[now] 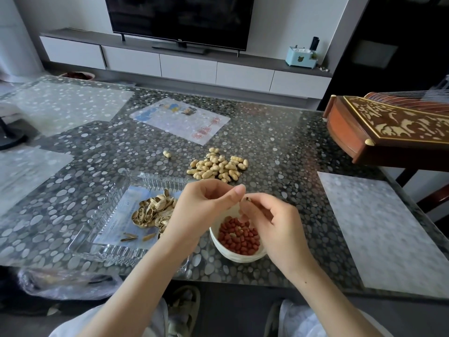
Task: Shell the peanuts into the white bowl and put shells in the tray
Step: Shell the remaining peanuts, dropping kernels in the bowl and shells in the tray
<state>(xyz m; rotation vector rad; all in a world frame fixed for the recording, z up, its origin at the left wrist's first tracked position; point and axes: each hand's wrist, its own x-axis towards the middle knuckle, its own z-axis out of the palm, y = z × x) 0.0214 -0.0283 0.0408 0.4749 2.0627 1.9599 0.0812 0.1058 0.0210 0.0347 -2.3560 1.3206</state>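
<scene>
Both hands are meeting just above the small white round bowl [230,255], which is sitting on the near part of the grey pebble-patterned table [279,147]. The right hand [269,222] is curling its fingers inward and pinching a pale peanut shell with a dark tip [246,199] at the fingertips. The left hand [204,205] is also curling tightly, its thumb reaching across to press against the same shell; only a sliver of the shell is showing between the two hands, so how much of it each hand is covering cannot be told. Neither hand is spreading open.

Inside the bowl, red-skinned peanut kernels [239,239] are lying in a heap, partly hidden under the right hand. Just to the left of the bowl, a clear ribbed plastic tray [102,215] is holding a mound of empty tan shell halves [150,211], with the left forearm passing over its near right corner. Beyond the hands, a loose pile of unshelled tan peanuts [217,167] is resting on the table, and a single stray peanut [167,154] is lying apart to the left of that pile.

Further back, a printed cartoon sheet [179,120] is lying flat under the table's clear cover. A carved brown wooden stringed instrument [388,127] is jutting in from the right.
</scene>
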